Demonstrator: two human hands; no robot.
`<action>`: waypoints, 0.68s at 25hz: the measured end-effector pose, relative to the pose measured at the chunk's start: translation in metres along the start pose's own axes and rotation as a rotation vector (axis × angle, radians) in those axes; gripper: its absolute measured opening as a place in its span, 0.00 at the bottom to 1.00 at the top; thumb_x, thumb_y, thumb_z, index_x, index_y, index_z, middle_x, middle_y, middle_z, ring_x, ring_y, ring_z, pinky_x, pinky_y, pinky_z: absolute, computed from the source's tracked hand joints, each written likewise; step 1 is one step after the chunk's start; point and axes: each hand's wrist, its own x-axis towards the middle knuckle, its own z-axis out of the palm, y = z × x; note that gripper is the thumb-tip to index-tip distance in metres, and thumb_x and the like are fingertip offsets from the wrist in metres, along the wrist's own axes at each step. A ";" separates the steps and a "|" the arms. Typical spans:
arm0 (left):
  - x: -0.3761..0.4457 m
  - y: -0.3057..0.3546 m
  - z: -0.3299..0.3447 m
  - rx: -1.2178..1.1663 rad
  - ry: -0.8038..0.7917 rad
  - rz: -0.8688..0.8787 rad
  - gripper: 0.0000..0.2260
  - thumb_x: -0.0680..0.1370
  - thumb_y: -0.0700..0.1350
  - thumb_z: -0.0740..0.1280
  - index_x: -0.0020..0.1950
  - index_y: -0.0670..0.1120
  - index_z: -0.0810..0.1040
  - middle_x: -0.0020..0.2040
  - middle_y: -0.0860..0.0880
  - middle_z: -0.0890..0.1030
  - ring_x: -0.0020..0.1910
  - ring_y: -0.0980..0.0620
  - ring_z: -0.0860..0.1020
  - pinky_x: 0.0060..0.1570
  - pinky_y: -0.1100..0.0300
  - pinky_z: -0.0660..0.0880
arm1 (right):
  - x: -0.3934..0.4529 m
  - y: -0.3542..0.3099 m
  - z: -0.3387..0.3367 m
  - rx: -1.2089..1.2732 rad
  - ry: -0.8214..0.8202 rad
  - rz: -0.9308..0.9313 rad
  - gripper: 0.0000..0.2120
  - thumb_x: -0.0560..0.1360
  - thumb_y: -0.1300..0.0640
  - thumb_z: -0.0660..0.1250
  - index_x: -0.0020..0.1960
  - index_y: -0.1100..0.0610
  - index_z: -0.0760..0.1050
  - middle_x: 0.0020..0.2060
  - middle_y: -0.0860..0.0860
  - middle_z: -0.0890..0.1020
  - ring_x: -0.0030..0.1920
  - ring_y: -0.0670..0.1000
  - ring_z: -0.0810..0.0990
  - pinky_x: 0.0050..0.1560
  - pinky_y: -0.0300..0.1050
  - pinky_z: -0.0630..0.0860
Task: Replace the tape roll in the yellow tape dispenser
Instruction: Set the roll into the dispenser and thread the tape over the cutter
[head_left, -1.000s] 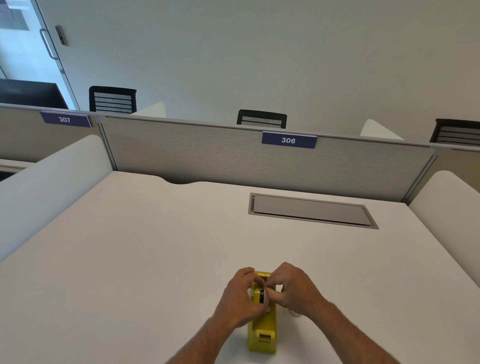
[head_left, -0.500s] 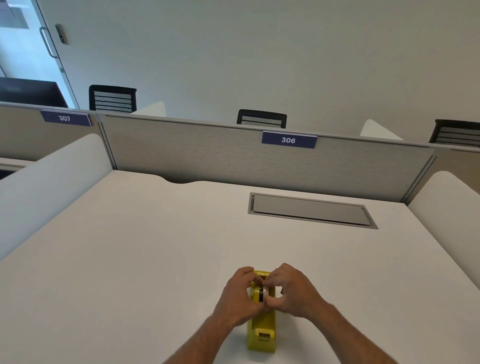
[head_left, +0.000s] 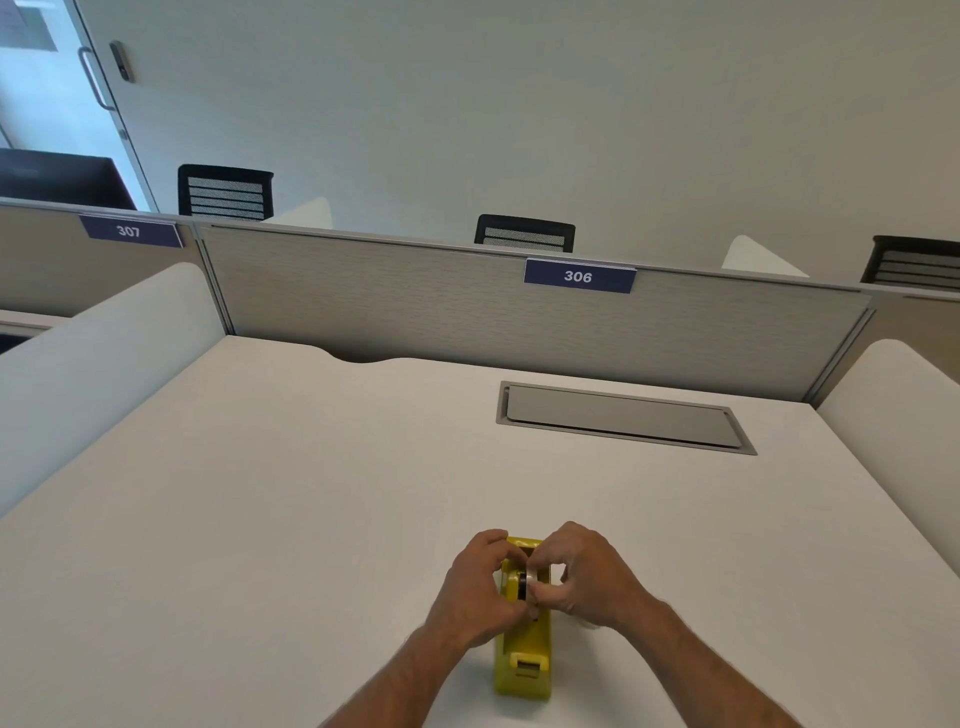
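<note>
Both hands barely shift. Left hand (head_left: 480, 587) braces the dispenser (head_left: 524, 654) at 6 o'clock on the desk (head_left: 260, 519); right hand (head_left: 582, 577) pinches the roll (head_left: 531, 584). Seat it squarely.

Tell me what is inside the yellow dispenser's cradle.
A tape roll with a black hub sits in the yellow dispenser, pinched by the left hand and right hand. Fingers hide its seating.

Yellow on white, grey behind

A yellow tape dispenser (head_left: 523, 657) is sitting on a plain white desk (head_left: 260, 493); the roll (head_left: 531, 581) is showing whitish beside a black hub. The grey partition (head_left: 389, 306) is carrying a navy label (head_left: 578, 276) with white numerals; black chairs (head_left: 225, 191) are showing striped backs.
</note>
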 end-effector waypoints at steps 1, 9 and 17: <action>0.000 0.000 0.001 0.004 0.001 -0.003 0.24 0.60 0.58 0.79 0.54 0.61 0.78 0.72 0.57 0.69 0.63 0.54 0.74 0.61 0.53 0.78 | 0.001 0.000 0.000 0.000 0.006 -0.005 0.08 0.69 0.47 0.70 0.44 0.48 0.85 0.39 0.41 0.86 0.44 0.43 0.76 0.40 0.43 0.79; 0.001 -0.002 0.002 0.021 0.003 0.009 0.25 0.60 0.59 0.78 0.56 0.61 0.78 0.72 0.57 0.69 0.64 0.54 0.74 0.61 0.53 0.79 | 0.001 0.000 -0.002 -0.007 -0.014 0.017 0.14 0.65 0.43 0.71 0.47 0.48 0.84 0.43 0.41 0.85 0.46 0.44 0.76 0.40 0.44 0.80; 0.001 -0.001 0.002 0.022 0.007 0.009 0.25 0.61 0.60 0.78 0.56 0.61 0.78 0.72 0.56 0.69 0.64 0.54 0.74 0.62 0.52 0.78 | 0.000 0.000 0.000 -0.034 -0.009 -0.028 0.14 0.66 0.42 0.69 0.47 0.47 0.85 0.42 0.41 0.85 0.46 0.43 0.75 0.38 0.38 0.76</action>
